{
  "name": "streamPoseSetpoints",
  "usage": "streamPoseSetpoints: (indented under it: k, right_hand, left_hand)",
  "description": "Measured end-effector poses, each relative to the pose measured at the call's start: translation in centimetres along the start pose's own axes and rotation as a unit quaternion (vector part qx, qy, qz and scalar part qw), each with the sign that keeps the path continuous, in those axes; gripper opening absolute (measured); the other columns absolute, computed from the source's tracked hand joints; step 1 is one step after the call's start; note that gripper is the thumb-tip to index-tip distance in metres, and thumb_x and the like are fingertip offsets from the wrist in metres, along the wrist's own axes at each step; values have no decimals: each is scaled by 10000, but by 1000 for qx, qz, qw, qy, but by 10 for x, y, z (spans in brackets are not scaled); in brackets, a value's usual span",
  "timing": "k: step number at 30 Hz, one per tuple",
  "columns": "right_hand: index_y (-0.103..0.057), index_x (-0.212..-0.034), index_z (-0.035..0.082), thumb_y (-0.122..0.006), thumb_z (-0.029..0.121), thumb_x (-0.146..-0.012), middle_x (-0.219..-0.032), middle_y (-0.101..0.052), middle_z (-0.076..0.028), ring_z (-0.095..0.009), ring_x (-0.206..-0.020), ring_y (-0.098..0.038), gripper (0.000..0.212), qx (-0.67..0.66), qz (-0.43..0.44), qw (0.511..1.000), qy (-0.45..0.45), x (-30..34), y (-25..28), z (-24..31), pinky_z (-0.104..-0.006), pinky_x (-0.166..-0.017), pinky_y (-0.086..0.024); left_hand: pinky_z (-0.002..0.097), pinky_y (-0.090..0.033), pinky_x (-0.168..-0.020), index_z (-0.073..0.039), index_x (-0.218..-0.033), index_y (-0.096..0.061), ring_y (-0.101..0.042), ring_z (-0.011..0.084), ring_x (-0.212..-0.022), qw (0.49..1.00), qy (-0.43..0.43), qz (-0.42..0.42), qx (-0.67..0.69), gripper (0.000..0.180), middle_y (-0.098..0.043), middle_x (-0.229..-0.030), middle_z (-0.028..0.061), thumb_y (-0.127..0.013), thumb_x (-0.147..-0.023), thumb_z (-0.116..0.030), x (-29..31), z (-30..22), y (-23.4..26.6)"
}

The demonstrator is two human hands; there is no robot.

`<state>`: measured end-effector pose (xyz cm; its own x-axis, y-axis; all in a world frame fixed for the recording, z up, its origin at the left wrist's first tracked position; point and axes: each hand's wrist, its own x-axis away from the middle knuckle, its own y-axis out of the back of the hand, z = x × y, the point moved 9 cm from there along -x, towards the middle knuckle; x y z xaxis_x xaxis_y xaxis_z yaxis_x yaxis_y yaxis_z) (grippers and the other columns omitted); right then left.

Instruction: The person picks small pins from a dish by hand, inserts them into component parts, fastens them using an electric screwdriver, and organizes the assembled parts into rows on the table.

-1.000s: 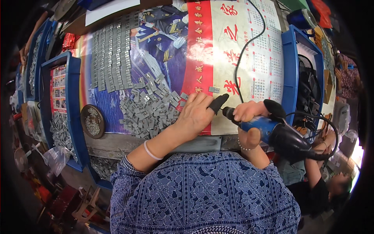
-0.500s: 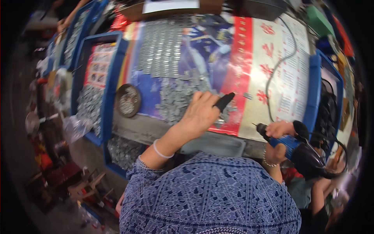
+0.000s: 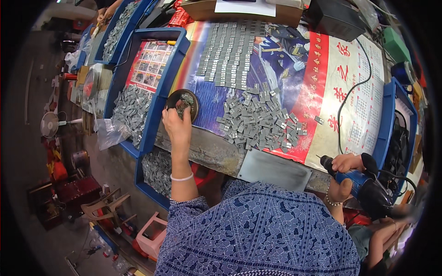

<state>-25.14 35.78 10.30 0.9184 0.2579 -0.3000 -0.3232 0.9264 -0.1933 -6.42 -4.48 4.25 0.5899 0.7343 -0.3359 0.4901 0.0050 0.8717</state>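
Observation:
My left hand reaches into a round dark dish at the left of the table. Its thumb and fingers are bent and apart over a heap of small metal pieces, apparently screws; the black-covered fingertip blends into the dish. Closed around a blue and black corded power screwdriver, my right hand holds it near the table's front right edge, its bit pointing left. Between the hands lies a loose pile of small grey rectangular parts. Similar parts stand in neat rows behind it.
Blue bins of grey parts line the left, with another bin below the table edge. A black cable crosses the printed sheet. A metal plate sits at the front edge. A blue crate stands right; a person's hands show far left.
My left hand has moved left from the pile of grey parts to the round dish. My right hand still grips the power screwdriver. The whole view has shifted somewhat.

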Motion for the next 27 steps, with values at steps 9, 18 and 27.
streamPoseSetpoints:
  k: [9,18,27]
  right_hand:
    - [-455,-810,44,-691,426,-741,-718,-478,-79,-186,-669,-515,454,14,0,1000,-13,7,2,4,-293,-656,-433]
    - [-461,-812,48,-692,430,-746,-728,-490,-87,-185,-683,-520,451,10,18,999,-37,7,-1,5,-293,-672,-435]
    - [-450,-951,6,-675,346,-753,-729,-475,-61,-175,-636,-503,454,8,21,1000,-15,8,-4,8,-307,-622,-446]
  left_hand:
    - [442,-395,-747,-3,-789,-508,-517,342,-815,998,-21,30,42,144,-563,-811,147,-631,-797,-78,-9,16,-27]
    - [334,-429,-614,21,-805,-514,-554,228,-688,991,43,18,125,157,-562,-789,114,-619,-843,-89,-8,30,-13]
    - [233,-458,-729,48,-936,-565,-558,115,-770,729,203,43,653,95,-602,-857,66,-591,-852,10,-2,24,-11]
